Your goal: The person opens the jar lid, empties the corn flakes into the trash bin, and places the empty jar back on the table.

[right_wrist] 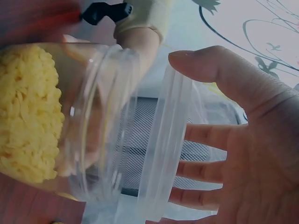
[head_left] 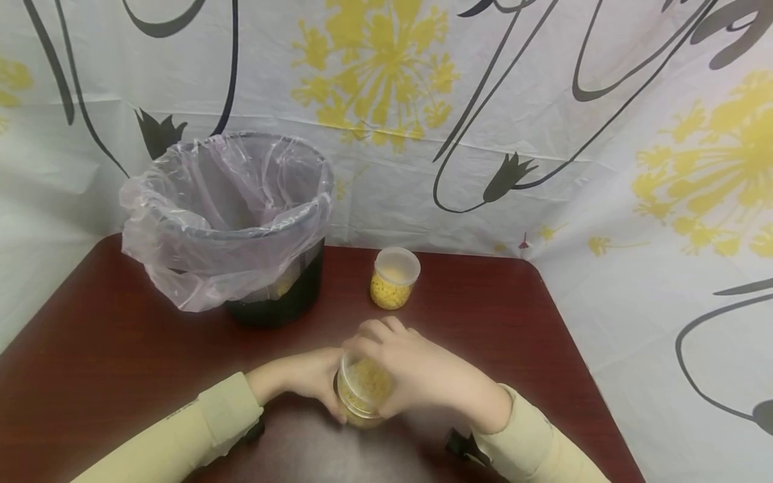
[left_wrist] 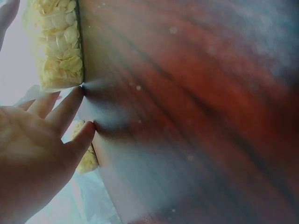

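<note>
A clear jar (head_left: 357, 406), partly filled with small yellow pieces, stands on the table near the front. My left hand (head_left: 309, 376) holds its side, thumb toward me and fingers on the far side; in the left wrist view fingertips meet the jar (left_wrist: 56, 42) near its base. From above, my right hand (head_left: 419, 365) grips a translucent lid (right_wrist: 163, 144) by its rim. In the right wrist view a gap separates that lid from the threaded neck of the jar (right_wrist: 30, 116). Further back sits a second lidded jar (head_left: 391, 290) with yellow pieces, touched by neither hand.
A black mesh bin (head_left: 302, 285) lined with a pinkish plastic bag (head_left: 229, 261) stands at the back left of the dark red table (head_left: 483, 288). Behind and to the right hangs a white patterned curtain (head_left: 386, 181).
</note>
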`<state>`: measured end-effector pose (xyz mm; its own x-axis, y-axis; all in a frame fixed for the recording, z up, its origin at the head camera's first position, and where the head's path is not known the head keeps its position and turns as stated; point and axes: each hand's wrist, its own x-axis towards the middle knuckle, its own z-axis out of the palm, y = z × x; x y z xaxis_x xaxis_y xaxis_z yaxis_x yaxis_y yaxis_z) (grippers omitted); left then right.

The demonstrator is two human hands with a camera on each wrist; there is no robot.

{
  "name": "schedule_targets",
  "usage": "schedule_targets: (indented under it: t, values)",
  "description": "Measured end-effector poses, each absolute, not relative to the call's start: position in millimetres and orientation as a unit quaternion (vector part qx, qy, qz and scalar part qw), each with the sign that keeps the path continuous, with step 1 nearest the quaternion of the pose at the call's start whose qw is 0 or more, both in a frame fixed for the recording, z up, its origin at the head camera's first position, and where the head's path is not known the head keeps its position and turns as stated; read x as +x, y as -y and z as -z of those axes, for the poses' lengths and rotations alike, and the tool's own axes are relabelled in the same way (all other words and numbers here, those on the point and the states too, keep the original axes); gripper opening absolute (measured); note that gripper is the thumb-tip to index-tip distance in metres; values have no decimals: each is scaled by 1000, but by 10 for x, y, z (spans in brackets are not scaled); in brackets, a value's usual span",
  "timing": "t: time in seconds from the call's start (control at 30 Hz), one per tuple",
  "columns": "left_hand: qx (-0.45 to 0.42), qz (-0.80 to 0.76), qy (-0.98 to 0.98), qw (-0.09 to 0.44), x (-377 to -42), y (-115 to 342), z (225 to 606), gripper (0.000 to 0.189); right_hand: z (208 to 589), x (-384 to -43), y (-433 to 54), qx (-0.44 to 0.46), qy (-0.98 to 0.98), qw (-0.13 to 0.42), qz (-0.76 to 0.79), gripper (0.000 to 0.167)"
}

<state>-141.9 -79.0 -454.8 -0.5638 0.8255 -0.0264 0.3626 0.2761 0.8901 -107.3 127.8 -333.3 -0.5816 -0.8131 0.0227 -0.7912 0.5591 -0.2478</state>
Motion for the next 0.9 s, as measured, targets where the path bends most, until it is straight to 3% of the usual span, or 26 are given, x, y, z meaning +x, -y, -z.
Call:
schedule_targets:
  t: [0.33, 0.9]
  values:
    - [407, -447, -760, 237, -1442, 795, 4560, 105, 3222, -1143, -1387, -433, -894, 35, 106, 84]
    - [411, -435, -770, 221, -1431, 785, 4561, 106, 3267, -1264, -1822, -339, -932, 13, 128, 82]
